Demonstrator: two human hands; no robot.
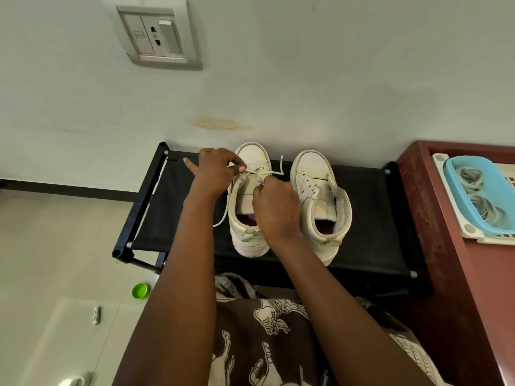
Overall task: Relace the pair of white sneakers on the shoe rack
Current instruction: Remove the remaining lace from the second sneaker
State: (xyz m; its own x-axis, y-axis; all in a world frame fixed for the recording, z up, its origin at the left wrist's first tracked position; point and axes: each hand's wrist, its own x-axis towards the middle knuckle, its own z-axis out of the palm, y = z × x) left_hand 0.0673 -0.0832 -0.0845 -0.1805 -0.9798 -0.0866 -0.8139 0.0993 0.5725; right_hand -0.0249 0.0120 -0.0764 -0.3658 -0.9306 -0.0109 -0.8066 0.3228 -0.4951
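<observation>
Two white shoes stand side by side on the top shelf of the black shoe rack [370,215], toes toward the wall behind it: the left sneaker [248,199] near the middle of the rack and the right sneaker [317,196] just beside it, toward the rack's right end. No brand mark can be read on either.

The left hand [214,171] hovers over the toe end of the left sneaker. Its grip is a thumb-and-forefinger pinch on the lace [274,172], with one finger stretched straight toward the rack's left end and a ring [214,149] on another. The right hand [276,207] sits over the same sneaker's tongue, fingers curled, its grip narrow and closed on the lace as well. One lace end sticks up between the two shoes; another stretch trails down onto the shelf on the left sneaker's outer side. Eyelet holes show on the right sneaker's flap.

Above the rack, a switch plate [158,37] on the wall carries a socket, a switch and a small marked panel too blurred to read. On the floor left of the rack lie a green cap [140,291] and a small white object [96,315] whose dark writing is too small to make out. Right of the rack, a red-brown cabinet [446,274] holds a white tray [452,207] with a blue basket [459,190].
</observation>
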